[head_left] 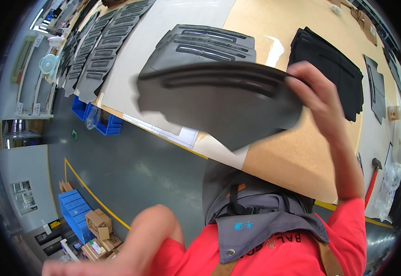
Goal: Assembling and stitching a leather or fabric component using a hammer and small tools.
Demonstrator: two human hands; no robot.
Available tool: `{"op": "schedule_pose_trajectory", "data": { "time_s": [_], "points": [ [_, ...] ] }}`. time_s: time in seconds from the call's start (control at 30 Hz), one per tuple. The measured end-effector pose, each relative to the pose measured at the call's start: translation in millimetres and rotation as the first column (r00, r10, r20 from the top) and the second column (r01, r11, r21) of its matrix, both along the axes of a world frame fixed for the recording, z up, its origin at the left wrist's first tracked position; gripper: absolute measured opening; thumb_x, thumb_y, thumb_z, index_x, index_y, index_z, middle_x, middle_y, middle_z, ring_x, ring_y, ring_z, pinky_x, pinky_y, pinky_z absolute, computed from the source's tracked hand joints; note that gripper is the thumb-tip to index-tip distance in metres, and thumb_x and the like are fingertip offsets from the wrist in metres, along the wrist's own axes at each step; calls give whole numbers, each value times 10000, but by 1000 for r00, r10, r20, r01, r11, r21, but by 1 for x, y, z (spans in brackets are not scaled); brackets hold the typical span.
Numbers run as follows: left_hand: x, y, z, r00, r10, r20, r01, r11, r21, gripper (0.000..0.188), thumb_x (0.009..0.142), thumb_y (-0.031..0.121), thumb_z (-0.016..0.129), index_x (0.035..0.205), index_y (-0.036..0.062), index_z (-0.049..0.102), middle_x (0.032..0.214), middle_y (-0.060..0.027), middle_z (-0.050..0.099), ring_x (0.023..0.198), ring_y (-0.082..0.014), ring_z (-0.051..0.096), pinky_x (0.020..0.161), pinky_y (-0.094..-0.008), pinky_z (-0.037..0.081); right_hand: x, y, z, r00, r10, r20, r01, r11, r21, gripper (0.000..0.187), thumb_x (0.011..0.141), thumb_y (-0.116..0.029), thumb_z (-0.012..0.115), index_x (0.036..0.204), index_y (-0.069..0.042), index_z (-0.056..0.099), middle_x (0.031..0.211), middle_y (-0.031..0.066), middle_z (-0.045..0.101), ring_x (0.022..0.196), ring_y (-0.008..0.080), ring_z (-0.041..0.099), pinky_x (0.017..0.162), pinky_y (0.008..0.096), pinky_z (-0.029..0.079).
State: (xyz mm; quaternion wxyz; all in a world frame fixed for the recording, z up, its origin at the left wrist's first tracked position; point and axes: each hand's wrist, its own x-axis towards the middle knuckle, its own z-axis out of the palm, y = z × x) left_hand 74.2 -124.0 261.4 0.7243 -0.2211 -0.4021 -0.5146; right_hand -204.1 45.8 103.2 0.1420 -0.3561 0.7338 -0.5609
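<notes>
Hanging low at the left, the person's left hand (71,268) is looking blurry and is getting cut off at the bottom, so I cannot tell if its fingers are spreading, pressing together or holding anything. Just above it, big blue bins (75,212) are standing on the floor, and brown boxes (98,221) are sitting right beside them. Up higher, long rows of gray pieces (101,60) are lying on the table (292,168), and a small blue tub (109,125) is resting below the table's edge.

Next, a paper strip (138,124) with lines on it is lying along the edge. In the middle, a big gray sheet (223,110) is tilting in the air over the table, with a long dark groove running near its top side. It is hiding part of a gray pile (205,46) that is lying behind it. Below, the person is wearing a gray apron (274,230) over a red shirt (191,257).

The right hand (314,89) is holding the sheet up by its right end, its thumb and fingers pinching the top corner. Behind that hand, a black pile (327,64) is lying on the table. Farther right, a hammer (371,186) with a red handle is lying beside a clear plastic bag (389,195).
</notes>
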Motion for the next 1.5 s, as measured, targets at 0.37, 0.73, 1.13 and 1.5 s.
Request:
{"op": "schedule_pose_trajectory", "data": {
  "time_s": [0.37,0.73,1.13,1.5],
  "points": [
    [-38,70,-73,52,-868,493,922,232,310,151,967,265,742,1056,146,770,1105,-40,772,1114,-198,578,881,-328,435,45,243,-50,920,-357,163,213,802,558,176,1000,-173,670,1061,-9,655,898,9,645,846,78,555,788,247,456],
    [-127,62,-233,148,709,690,559,515,-650,489,918,182,737,1391,102,643,1390,-36,620,1234,-231,565,1001,-369,417,18,143,-49,981,-135,136,57,883,465,296,931,-262,761,1041,7,704,881,126,731,776,208,696,713,346,536],
    [-135,59,-244,173,772,611,575,424,-699,505,935,263,707,1417,131,634,1447,12,595,1252,-200,543,1026,-365,379,24,101,-82,976,-30,-215,93,954,286,132,882,-84,741,994,-14,728,915,131,673,879,306,666,750,405,543],
    [-130,69,-245,142,785,602,544,447,-710,510,889,194,732,1383,106,641,1463,-16,586,1279,-226,537,1047,-385,362,30,108,-94,802,104,-588,60,966,252,362,776,-28,710,1135,0,744,980,96,633,882,260,612,769,357,557]
  ]
}}
